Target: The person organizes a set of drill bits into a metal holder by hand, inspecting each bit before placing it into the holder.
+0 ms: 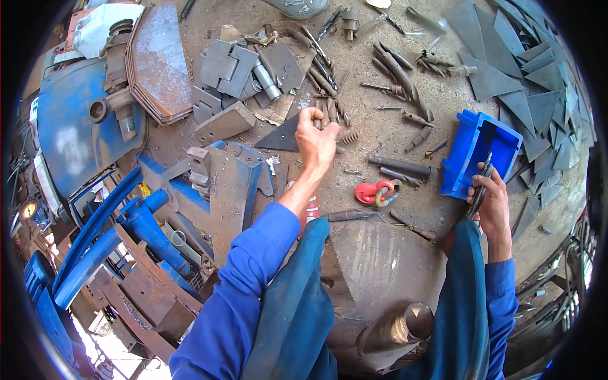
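My left hand [316,140] is at the middle of the view, fingers curled at the near ends of several drill bits [329,113]; what its fingertips hold, if anything, is hidden. A dark triangular plate [282,136] lies just left of it. My right hand [489,199] grips a dark drill bit [482,185], tip pointing up, in front of the blue plastic bin [457,155]. More drill bits [402,79] lie loose on the ground between the hands and beyond them. A red hook with a metal link [373,192] rests between my forearms.
Thin triangular metal plates [538,82] pile up at the right. Hinged grey plates [228,66] and steel blocks [225,123] lie at the upper left. Blue machine parts [145,225] fill the left side. A thick round bar [415,322] stands near my legs.
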`<act>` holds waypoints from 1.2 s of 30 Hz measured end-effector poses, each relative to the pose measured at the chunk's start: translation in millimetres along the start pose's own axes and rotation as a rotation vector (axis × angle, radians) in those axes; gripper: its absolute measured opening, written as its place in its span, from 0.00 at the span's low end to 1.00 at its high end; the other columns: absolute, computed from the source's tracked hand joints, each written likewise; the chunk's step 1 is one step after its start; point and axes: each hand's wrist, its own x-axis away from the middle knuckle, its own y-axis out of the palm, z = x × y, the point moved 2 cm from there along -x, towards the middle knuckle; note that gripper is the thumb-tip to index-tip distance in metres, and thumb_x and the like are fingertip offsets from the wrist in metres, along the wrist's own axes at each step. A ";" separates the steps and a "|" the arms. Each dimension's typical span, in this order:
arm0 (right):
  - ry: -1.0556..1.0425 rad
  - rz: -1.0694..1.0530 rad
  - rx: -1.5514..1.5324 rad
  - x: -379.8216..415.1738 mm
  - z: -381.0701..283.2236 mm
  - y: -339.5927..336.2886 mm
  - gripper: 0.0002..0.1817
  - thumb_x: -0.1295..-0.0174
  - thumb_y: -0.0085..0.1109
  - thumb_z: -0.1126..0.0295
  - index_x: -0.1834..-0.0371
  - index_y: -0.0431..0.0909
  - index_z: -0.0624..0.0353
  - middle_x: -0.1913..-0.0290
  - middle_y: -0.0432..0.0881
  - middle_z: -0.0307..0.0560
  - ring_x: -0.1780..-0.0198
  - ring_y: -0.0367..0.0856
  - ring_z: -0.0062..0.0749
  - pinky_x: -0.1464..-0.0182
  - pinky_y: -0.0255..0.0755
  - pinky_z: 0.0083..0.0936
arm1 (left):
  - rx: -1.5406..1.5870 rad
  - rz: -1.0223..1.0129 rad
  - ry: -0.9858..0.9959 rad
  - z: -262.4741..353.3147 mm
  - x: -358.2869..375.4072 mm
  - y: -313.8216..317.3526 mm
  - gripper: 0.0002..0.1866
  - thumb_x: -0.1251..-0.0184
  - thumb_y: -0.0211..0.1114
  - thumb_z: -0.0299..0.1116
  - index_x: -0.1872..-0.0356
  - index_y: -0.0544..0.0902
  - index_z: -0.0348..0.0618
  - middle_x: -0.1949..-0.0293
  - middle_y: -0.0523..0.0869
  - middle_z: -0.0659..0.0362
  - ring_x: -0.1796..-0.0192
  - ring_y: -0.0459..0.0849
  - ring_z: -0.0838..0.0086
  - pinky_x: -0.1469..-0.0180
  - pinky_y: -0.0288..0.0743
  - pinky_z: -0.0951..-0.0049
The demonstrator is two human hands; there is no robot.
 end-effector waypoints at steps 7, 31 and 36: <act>-0.128 -0.094 -0.101 9.9 -10.7 -0.8 0.19 0.31 0.58 0.68 0.39 0.71 0.58 0.66 0.76 0.39 0.70 0.77 0.22 0.69 0.74 0.21 | 0.696 -0.427 -0.379 51.6 34.8 -17.8 0.16 0.45 0.69 0.19 0.59 0.73 0.45 0.69 0.82 0.61 0.75 0.78 0.82 0.77 0.71 0.80; -0.090 -0.346 -0.142 29.8 -6.6 24.5 0.15 0.32 0.64 0.68 0.50 0.70 0.59 0.76 0.72 0.40 0.81 0.73 0.26 0.78 0.70 0.23 | 0.615 -0.815 -0.077 128.1 89.5 12.3 0.14 0.28 0.71 0.37 0.49 0.85 0.40 0.73 0.82 0.70 0.71 0.72 0.90 0.71 0.65 0.84; -0.034 -0.260 -0.155 27.9 -5.7 15.8 0.13 0.36 0.66 0.72 0.58 0.70 0.58 0.82 0.64 0.34 0.86 0.64 0.21 0.82 0.59 0.23 | 0.575 -0.649 -0.143 85.1 49.2 -2.7 0.16 0.24 0.65 0.45 0.62 0.84 0.40 0.70 0.83 0.66 0.71 0.76 0.87 0.74 0.69 0.83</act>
